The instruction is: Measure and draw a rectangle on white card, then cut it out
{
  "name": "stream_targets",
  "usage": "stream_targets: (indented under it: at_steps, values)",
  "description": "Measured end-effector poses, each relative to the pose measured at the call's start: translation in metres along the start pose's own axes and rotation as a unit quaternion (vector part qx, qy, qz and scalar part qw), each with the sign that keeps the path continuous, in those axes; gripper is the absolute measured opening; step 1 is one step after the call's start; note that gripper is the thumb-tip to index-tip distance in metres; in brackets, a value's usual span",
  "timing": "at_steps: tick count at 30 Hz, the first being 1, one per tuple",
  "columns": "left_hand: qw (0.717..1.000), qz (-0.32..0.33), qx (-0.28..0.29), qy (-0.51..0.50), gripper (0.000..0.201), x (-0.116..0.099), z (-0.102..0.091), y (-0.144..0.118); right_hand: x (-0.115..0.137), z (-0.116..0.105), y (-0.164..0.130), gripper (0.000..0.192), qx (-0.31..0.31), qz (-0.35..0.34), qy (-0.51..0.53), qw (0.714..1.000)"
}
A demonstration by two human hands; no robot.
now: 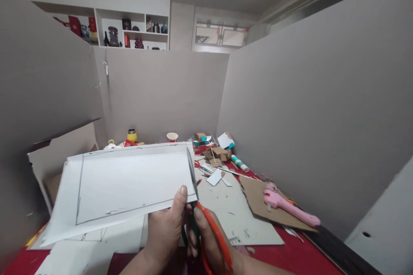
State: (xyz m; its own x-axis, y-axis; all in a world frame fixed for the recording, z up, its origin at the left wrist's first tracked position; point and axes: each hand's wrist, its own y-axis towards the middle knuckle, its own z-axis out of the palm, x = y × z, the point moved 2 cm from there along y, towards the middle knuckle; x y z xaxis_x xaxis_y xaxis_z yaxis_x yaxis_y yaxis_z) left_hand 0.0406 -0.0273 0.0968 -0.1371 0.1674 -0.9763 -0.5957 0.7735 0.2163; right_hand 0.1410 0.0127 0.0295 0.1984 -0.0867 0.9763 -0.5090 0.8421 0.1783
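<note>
- Near edge, centre: left hand (166, 227) pinching the near right corner of the white sheet (129, 184), thumb on top, other fingers hidden beneath.
- Just right of it: right hand (209, 240) closed through the orange-handled scissors (206, 219), fingers curled in the loops; blades running up along the sheet's right edge, beside a pencilled line.
- White sheet held tilted above the surface, left side drooping; pencilled rectangle visible inside its border.
- Judgement: cut in hand looks to follow the right-hand pencil line. Best kept clean by holding the sheet taut close to the blades, feeding paper into the throat rather than snipping with the tips, and shifting the left grip forward as the cut advances.
- Judgement: unsupported left side likely to sag and pull the line off; worth steadying.
- Beneath: further white pieces and a grey board (238, 215) on the red surface (290, 253).
- Right, mid: pink glue gun (290, 207) lying on a brown cardboard piece (258, 197).
- Farther: glue stick (239, 163), small cardboard model (217, 155), paper scraps.
- Far: paper cup (172, 137) and yellow jar (131, 135) against the grey partition (161, 94).
- Beyond the partition: wall shelf (129, 30) with vases and books.
</note>
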Motion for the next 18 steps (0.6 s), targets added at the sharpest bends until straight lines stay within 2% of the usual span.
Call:
stream_targets:
  at_steps: [8,13,18]
  values:
    - [0.992,-0.076,0.092,-0.04,0.056,-0.004,0.005,-0.012,0.006,0.002,-0.001,0.061,-0.005,-0.006,0.002,1.0]
    - [0.977,-0.142,0.151,-0.049,0.064,0.001,0.007,-0.013,0.006,0.003,-0.003,0.068,-0.005,-0.002,-0.015,1.0]
    - [0.976,-0.151,0.15,-0.042,0.064,0.002,0.009,-0.012,0.014,0.005,-0.003,0.069,-0.023,0.015,-0.029,0.999]
